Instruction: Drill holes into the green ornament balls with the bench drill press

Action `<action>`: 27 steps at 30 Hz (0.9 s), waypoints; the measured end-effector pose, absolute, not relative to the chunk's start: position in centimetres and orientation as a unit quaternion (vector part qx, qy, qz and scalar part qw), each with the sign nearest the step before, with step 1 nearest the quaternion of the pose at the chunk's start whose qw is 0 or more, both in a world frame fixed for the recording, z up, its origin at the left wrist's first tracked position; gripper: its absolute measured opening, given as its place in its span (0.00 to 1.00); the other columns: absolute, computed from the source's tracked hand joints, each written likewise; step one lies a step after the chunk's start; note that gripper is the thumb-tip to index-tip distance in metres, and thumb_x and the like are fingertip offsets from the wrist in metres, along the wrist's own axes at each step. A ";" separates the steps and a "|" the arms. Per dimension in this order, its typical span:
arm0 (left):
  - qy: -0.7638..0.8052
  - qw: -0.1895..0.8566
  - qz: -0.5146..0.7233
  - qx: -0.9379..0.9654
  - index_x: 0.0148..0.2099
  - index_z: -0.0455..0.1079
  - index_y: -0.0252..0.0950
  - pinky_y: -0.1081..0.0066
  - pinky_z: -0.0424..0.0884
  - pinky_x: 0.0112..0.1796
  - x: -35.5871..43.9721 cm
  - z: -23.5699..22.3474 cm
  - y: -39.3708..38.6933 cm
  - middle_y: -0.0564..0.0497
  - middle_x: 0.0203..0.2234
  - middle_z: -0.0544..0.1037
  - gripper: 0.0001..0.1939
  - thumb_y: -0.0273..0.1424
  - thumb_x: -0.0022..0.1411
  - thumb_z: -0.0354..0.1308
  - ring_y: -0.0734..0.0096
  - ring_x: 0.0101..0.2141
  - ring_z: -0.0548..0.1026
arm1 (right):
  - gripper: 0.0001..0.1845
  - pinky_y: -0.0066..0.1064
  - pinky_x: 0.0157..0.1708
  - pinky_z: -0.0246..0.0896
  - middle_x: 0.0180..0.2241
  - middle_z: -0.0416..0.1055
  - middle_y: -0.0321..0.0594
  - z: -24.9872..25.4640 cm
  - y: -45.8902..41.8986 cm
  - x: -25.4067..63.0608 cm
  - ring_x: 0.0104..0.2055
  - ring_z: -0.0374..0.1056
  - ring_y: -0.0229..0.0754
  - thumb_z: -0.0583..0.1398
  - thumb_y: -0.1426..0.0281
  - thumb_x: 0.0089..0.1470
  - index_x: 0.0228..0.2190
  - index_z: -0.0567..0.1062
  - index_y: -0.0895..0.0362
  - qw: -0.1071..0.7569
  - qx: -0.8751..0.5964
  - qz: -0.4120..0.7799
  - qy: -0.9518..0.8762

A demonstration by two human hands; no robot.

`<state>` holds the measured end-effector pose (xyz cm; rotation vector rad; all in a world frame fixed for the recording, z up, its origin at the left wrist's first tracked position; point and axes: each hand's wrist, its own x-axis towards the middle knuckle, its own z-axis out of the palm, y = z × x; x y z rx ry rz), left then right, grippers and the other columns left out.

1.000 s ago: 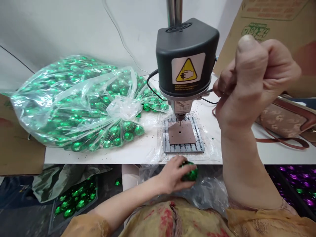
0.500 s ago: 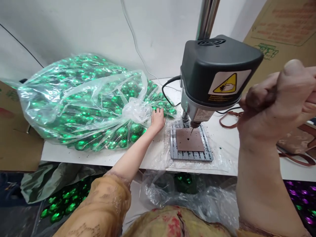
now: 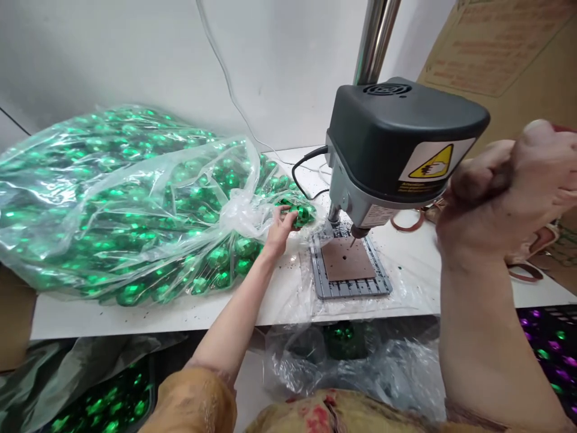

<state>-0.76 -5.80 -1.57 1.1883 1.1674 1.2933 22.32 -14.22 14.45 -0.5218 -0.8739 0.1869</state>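
Note:
At the bunched mouth of a clear plastic bag (image 3: 241, 210), my left hand (image 3: 280, 230) reaches in with thumb and fingers closed on a shiny green faceted ball (image 3: 300, 213). My right hand (image 3: 518, 192) is raised in a fist beside the head of a small black-and-grey drill press (image 3: 396, 144). It grips the press's handle, which the fingers mostly hide. Below the chuck, the thin drill bit (image 3: 354, 242) points down at a brown square board (image 3: 349, 260) with a dark hole. The board lies on the slotted grey base (image 3: 318, 282) of the press.
The bag bulges with green balls across the left of the white table (image 3: 175, 319). Dark crumbs litter the base and tabletop. Cardboard (image 3: 496, 54) stands at the right rear. Crumpled clear film (image 3: 387, 367) and purple and green balls (image 3: 547, 349) lie below the table edge.
My left hand's fingers have shifted and closed on a green ball at the bag mouth. My right fist stays beside the drill press. The whole view has moved slightly.

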 end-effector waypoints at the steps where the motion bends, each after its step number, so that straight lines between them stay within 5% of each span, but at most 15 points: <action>1: 0.446 0.544 0.534 0.469 0.51 0.66 0.39 0.65 0.76 0.36 -0.9 -1.2 -6.9 0.50 0.36 0.77 0.20 0.43 0.62 0.62 0.67 0.33 0.78 | 0.26 0.28 0.14 0.35 0.11 0.52 0.26 14.4 -14.1 22.4 0.14 0.44 0.26 0.62 0.67 0.55 0.17 0.51 0.52 0.870 -0.245 0.087 -0.419; 8: 0.310 0.742 0.444 0.396 0.56 0.66 0.44 0.58 0.80 0.44 0.4 -0.3 -11.8 0.47 0.46 0.81 0.27 0.48 0.60 0.67 0.62 0.41 0.83 | 0.27 0.25 0.12 0.34 0.10 0.49 0.23 14.5 -13.9 22.6 0.12 0.42 0.25 0.62 0.66 0.53 0.18 0.48 0.52 0.867 -0.236 0.085 -0.430; 15: 0.352 0.620 0.492 0.500 0.58 0.64 0.42 0.63 0.76 0.47 3.1 -3.5 -12.2 0.50 0.41 0.82 0.36 0.51 0.54 0.73 0.65 0.43 0.82 | 0.25 0.27 0.10 0.33 0.09 0.49 0.23 14.4 -13.5 23.1 0.10 0.42 0.26 0.63 0.63 0.49 0.15 0.52 0.50 0.867 -0.237 0.080 -0.432; 27: 0.353 0.548 0.467 0.598 0.54 0.72 0.38 0.62 0.77 0.47 5.2 -5.8 -12.0 0.45 0.43 0.82 0.30 0.46 0.55 0.74 0.62 0.44 0.81 | 0.27 0.26 0.10 0.35 0.10 0.48 0.23 14.3 -13.4 23.0 0.11 0.43 0.27 0.64 0.63 0.51 0.17 0.51 0.51 0.870 -0.227 0.091 -0.428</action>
